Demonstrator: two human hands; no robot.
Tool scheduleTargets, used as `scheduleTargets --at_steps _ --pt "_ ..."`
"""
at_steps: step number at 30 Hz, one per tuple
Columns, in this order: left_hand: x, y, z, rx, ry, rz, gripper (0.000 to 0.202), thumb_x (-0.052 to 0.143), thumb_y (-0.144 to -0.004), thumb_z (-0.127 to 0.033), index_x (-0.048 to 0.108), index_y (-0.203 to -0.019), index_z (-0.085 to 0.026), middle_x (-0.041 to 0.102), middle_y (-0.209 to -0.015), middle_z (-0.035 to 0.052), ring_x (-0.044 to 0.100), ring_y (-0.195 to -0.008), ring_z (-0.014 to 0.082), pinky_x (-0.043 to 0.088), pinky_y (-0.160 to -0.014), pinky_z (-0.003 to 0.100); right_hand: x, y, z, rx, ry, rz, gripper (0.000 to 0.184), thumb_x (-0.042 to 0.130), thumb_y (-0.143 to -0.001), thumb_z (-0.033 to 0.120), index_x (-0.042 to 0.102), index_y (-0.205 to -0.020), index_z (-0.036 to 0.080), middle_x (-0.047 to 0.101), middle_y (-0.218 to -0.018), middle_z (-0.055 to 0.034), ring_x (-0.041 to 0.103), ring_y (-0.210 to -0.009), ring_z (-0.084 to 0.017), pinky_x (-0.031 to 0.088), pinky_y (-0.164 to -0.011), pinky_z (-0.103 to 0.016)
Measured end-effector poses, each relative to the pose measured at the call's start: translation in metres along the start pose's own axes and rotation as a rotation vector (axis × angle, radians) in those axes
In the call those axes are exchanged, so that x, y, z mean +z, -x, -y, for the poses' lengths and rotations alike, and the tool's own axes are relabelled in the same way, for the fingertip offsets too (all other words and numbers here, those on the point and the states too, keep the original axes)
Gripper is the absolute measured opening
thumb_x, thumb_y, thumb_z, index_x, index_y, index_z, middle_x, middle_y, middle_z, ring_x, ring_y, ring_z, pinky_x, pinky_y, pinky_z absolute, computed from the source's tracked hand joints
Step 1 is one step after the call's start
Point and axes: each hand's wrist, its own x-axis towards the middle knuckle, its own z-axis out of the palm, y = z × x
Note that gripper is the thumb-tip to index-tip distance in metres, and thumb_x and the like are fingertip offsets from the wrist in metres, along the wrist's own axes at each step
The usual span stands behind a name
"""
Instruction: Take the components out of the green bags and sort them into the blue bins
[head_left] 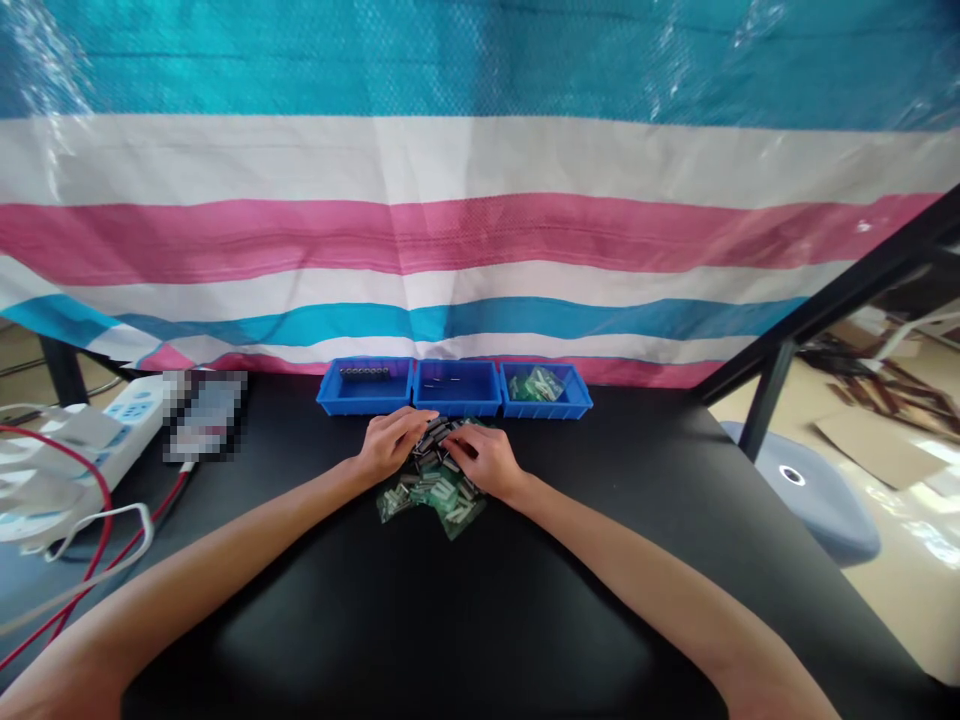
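Observation:
A heap of small dark metal cylinders (430, 449) lies on the black table between my hands. Small clear-green bags (442, 494) with pale, short pieces inside sit at its near side. My left hand (387, 443) rests at the heap's left edge, fingers stretched toward it, holding nothing that I can see. From the right, my right hand (487, 458) reaches over the heap with thumb and fingers bent together. Whatever its fingertips hold is too small to make out.
Behind the heap stand a left blue bin (365, 406) with a row of cylinders, a middle blue bin (457, 408) with a few slim pieces, and a right blue bin (547, 409) with green bags. Power strips (139, 405), cables and a pixelated device (204, 415) lie left. Striped sheeting (465, 235) hangs behind.

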Motion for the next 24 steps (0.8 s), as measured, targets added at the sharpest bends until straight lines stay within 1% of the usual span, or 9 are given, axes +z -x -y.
scheduleTargets --at_steps 3,6,9,11,15,17,20,24 --pt "-0.0005 -0.0024 -0.0008 0.018 -0.001 0.022 0.027 0.049 -0.094 -0.014 0.065 -0.115 -0.017 0.070 -0.090 0.0062 0.066 -0.073 0.0094 0.052 -0.067 0.018 -0.0010 0.0001 0.0011 0.017 -0.011 0.000 0.015 0.054 -0.093 0.025 0.067 -0.091 0.019 0.072 -0.083 -0.0053 0.066 -0.070 -0.016 0.051 -0.066 -0.025" --pt "0.0015 -0.0027 0.0007 0.015 -0.013 0.006 0.022 0.054 -0.093 -0.017 0.066 -0.111 -0.017 0.072 -0.086 0.0051 0.068 -0.072 0.0101 0.053 -0.066 0.018 -0.0013 0.0009 0.0013 0.024 -0.021 -0.031 0.017 0.052 -0.093 0.023 0.066 -0.102 0.019 0.072 -0.089 -0.0059 0.068 -0.075 -0.016 0.053 -0.070 -0.025" --pt "0.0050 -0.0009 0.0045 0.027 -0.020 -0.015 0.018 0.059 -0.091 -0.022 0.066 -0.106 -0.016 0.075 -0.087 0.0055 0.071 -0.074 0.0120 0.055 -0.069 0.019 -0.0019 0.0011 0.0015 0.015 -0.025 -0.046 0.020 0.053 -0.093 0.024 0.064 -0.108 0.018 0.072 -0.093 -0.0067 0.068 -0.075 -0.016 0.053 -0.069 -0.024" --pt "0.0065 0.0005 0.0065 0.061 -0.022 -0.020 0.018 0.061 -0.090 -0.023 0.065 -0.105 -0.015 0.076 -0.089 0.0060 0.072 -0.074 0.0124 0.056 -0.070 0.018 -0.0024 0.0008 0.0019 0.004 -0.023 -0.030 0.019 0.054 -0.093 0.025 0.064 -0.108 0.018 0.072 -0.095 -0.0072 0.068 -0.076 -0.016 0.053 -0.070 -0.025" --pt "0.0058 0.0013 0.0061 0.126 -0.034 -0.012 0.018 0.062 -0.089 -0.024 0.064 -0.106 -0.016 0.076 -0.088 0.0054 0.072 -0.072 0.0121 0.055 -0.067 0.017 -0.0029 -0.0003 0.0024 -0.033 -0.012 0.033 0.016 0.052 -0.095 0.025 0.066 -0.097 0.019 0.072 -0.091 -0.0070 0.068 -0.078 -0.017 0.053 -0.072 -0.026" --pt "0.0046 0.0002 0.0042 0.117 -0.046 -0.009 0.019 0.062 -0.089 -0.025 0.064 -0.105 -0.016 0.075 -0.086 0.0050 0.071 -0.069 0.0112 0.054 -0.063 0.017 -0.0031 -0.0005 0.0026 -0.028 -0.016 0.038 0.016 0.051 -0.095 0.025 0.065 -0.096 0.019 0.072 -0.089 -0.0064 0.068 -0.078 -0.017 0.052 -0.072 -0.026" --pt "0.0033 -0.0030 0.0012 0.066 -0.053 0.009 0.019 0.063 -0.088 -0.028 0.064 -0.102 -0.016 0.074 -0.082 0.0043 0.067 -0.062 0.0094 0.052 -0.060 0.017 -0.0038 -0.0001 0.0034 0.018 -0.030 0.003 0.016 0.049 -0.096 0.026 0.064 -0.098 0.020 0.072 -0.086 -0.0051 0.068 -0.076 -0.017 0.052 -0.070 -0.025" --pt "0.0025 -0.0063 -0.0016 0.069 -0.030 -0.016 0.011 0.063 -0.088 -0.026 0.066 -0.089 -0.015 0.072 -0.079 0.0045 0.068 -0.070 0.0109 0.051 -0.063 0.018 -0.0049 0.0003 0.0044 0.047 -0.017 -0.017 0.016 0.048 -0.097 0.027 0.063 -0.097 0.020 0.071 -0.081 -0.0042 0.067 -0.070 -0.016 0.049 -0.065 -0.024"
